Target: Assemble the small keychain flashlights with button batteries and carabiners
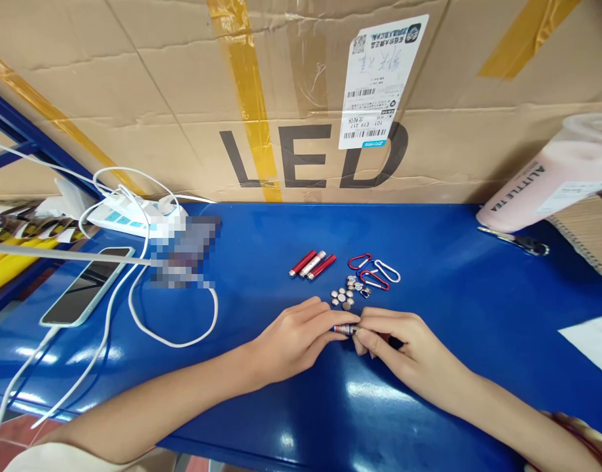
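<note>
My left hand (293,337) and my right hand (396,341) meet at the middle of a blue table (428,406), both pinching one small tube-shaped piece (344,329) with a silver and dark body. Just beyond my fingers lies a heap of several silver button cells (343,296). Three small tubes (313,263), two red and one silver, lie side by side behind them. To their right are three carabiner clips (374,270) in red and white, with small metal rings among them.
A large cardboard box (301,98) marked LED stands along the back. At the left are a white power strip (133,219), white cables (133,308) and a phone (87,285). A pink cup (551,180) lies at right, above a dark clip (517,241) and white paper (593,341).
</note>
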Available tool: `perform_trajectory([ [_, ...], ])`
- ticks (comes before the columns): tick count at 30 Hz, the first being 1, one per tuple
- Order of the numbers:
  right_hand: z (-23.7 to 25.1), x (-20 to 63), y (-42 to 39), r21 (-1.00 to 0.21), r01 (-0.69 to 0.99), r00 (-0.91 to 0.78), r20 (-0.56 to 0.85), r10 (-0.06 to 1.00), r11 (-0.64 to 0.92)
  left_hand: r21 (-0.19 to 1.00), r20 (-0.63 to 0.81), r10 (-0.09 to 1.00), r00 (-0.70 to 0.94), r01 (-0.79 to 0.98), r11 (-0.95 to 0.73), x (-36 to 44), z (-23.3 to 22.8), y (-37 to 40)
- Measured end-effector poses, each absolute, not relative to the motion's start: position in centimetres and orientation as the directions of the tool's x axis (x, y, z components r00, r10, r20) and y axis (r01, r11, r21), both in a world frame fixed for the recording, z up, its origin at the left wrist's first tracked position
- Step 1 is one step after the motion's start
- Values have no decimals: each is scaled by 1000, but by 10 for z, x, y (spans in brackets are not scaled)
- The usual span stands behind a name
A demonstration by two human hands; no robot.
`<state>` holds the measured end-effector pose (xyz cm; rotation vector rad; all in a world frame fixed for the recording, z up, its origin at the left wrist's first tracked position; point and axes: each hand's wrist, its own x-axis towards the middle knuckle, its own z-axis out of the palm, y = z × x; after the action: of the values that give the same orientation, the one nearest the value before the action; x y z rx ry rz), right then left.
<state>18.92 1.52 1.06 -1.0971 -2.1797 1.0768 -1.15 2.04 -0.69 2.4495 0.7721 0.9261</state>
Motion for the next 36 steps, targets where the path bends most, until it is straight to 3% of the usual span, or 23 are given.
perform_trajectory([
  [21,13,185,15,-868,414,-507,32,861,276,470,447,615,650,414,-779,-12,-5,20],
  [25,12,187,16,-778,450,-455,224,862,439,420,443,614,653,454,-786,-12,-3,19],
  [30,7,191,16,-621,490,-389,472,791,612,425,469,645,603,486,-764,-12,-3,19],
  [36,7,197,16,-435,521,-456,585,671,734,418,489,623,611,462,-782,-11,-4,19],
])
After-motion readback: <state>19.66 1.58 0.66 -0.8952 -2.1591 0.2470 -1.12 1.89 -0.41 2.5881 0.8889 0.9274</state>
